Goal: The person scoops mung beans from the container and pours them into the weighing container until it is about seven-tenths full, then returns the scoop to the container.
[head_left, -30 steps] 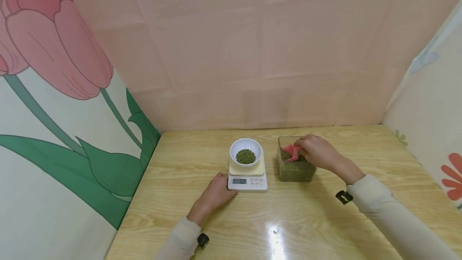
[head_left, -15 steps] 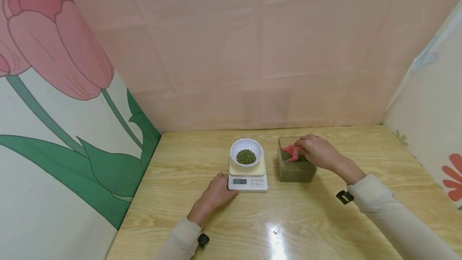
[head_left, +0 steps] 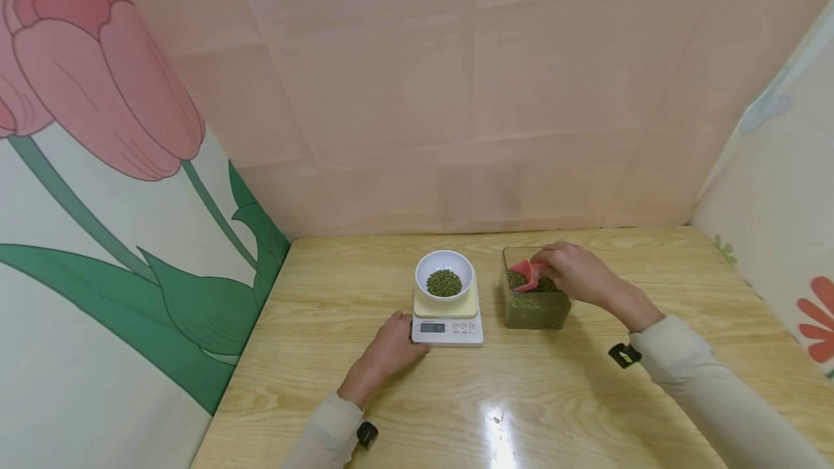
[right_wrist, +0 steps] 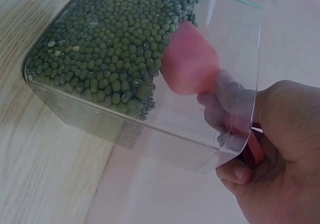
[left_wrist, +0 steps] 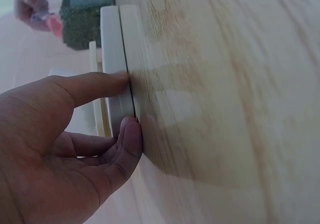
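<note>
A white digital kitchen scale point(head_left: 449, 335) carries a white bowl point(head_left: 426, 266) partly filled with mung beans point(head_left: 444, 283). My left hand point(head_left: 391, 346) holds the scale's near left corner, thumb on the front side and fingers curled at the left side; the left wrist view shows this hand point(left_wrist: 65, 134) low beside the tabletop. To the right stands a clear square container point(head_left: 536, 315) of mung beans point(right_wrist: 110, 44). Inside its rim, my right hand point(head_left: 573, 272) grips a pink scoop point(head_left: 525, 275) by the handle. In the right wrist view the scoop point(right_wrist: 190, 59) meets the beans.
Both things stand on a wood-grain table point(head_left: 339, 288). A pink cloth-like backdrop point(head_left: 469, 129) rises behind its far edge. Flower-painted walls flank the table, with a tulip point(head_left: 111, 78) on the left. A black band point(head_left: 624, 355) hangs at the right cuff.
Almost nothing moves: the right forearm shifts very slightly and the scoop stays in the container. The left hand keeps its place on the scale.
</note>
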Tool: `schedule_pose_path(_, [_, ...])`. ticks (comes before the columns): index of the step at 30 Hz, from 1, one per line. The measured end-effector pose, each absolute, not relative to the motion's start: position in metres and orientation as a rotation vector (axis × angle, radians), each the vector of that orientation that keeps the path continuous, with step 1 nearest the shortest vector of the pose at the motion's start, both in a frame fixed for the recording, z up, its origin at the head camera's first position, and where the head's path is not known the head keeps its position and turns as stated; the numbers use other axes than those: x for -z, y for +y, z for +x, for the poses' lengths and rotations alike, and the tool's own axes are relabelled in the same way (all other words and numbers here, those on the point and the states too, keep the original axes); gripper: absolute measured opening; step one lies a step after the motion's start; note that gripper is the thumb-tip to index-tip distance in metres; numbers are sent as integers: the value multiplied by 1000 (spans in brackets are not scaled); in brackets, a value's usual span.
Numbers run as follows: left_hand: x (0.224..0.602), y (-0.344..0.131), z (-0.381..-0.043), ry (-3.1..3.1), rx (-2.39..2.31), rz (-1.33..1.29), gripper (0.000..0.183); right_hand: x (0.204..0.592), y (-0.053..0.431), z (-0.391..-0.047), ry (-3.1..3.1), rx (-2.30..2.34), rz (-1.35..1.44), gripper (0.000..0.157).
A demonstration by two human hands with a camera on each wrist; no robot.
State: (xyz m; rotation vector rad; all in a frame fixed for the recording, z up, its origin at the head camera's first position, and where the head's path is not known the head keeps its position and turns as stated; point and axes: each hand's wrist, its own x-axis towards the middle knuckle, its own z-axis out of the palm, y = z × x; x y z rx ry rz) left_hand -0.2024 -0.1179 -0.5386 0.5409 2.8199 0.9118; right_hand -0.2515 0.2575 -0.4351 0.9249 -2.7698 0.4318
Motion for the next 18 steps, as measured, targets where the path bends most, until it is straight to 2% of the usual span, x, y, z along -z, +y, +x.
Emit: schedule_pose_path(18, [538, -118, -201, 2817, -919, 521, 51, 439, 267, -252, -2807, -520, 864, 20])
